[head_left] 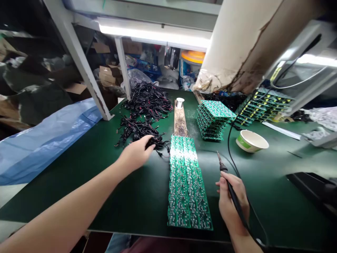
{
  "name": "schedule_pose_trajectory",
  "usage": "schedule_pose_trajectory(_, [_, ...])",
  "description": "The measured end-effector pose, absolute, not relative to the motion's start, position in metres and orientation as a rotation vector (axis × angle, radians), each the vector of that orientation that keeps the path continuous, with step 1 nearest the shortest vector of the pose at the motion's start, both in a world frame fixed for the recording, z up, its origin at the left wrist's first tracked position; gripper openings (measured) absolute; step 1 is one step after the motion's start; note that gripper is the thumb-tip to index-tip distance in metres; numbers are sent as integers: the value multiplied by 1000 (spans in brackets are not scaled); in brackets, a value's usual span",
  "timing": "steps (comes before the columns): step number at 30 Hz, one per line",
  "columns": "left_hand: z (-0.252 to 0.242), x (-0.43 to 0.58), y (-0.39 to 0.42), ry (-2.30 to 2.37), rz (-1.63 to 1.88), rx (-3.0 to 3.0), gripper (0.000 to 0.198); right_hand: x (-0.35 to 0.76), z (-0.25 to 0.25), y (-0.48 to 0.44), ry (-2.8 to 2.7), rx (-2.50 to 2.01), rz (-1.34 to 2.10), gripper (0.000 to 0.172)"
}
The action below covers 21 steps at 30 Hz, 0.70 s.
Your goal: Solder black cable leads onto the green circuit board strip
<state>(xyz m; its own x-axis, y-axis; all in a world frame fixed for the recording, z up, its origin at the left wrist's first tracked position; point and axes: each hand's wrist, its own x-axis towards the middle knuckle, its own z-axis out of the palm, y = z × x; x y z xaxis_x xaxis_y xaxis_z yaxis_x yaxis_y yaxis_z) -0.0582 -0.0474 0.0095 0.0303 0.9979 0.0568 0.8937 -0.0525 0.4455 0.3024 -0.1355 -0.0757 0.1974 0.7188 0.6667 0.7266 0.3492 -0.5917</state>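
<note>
I'm holding a soldering iron [234, 196] in my right hand [231, 202], pinching the handle like a pen between thumb and fingers, with the tip pointing forward and clear of the boards. Just left of that grip, a long strip of green circuit boards [186, 186] is lying flat on the green mat [147, 189], sitting between my hands where both can reach it. My left hand [135, 153] is curling down onto a heap of black wires [142, 130], gathered within its reach; I can't tell whether the fingers are pinching them or only resting there. Past the strip, a wooden slat [180, 123] is carrying a metal cup [180, 102]. Beyond my right hand, a paper bowl [251, 140] is sitting off to the side, while stacked boards [212, 119] and a second stack [263, 107] are standing farther off.
</note>
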Motion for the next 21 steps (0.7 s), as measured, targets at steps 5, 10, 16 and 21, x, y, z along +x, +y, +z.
schedule_pose_trajectory(5, [6,-119,-100,1832,134,2321,56,301,-74,-135,-1516,-1358,52,19])
schedule_pose_trajectory(10, [-1,-112,-98,1825,204,2304,66,299,-74,-133,-1527,-1343,84,19])
schedule_pose_trajectory(16, [-13,-48,-48,1764,184,2299,40,302,-78,-134,-1513,-1342,58,22])
schedule_pose_trajectory(21, [17,-83,-41,1810,128,2172,37,306,-84,-134,-1490,-1353,58,25])
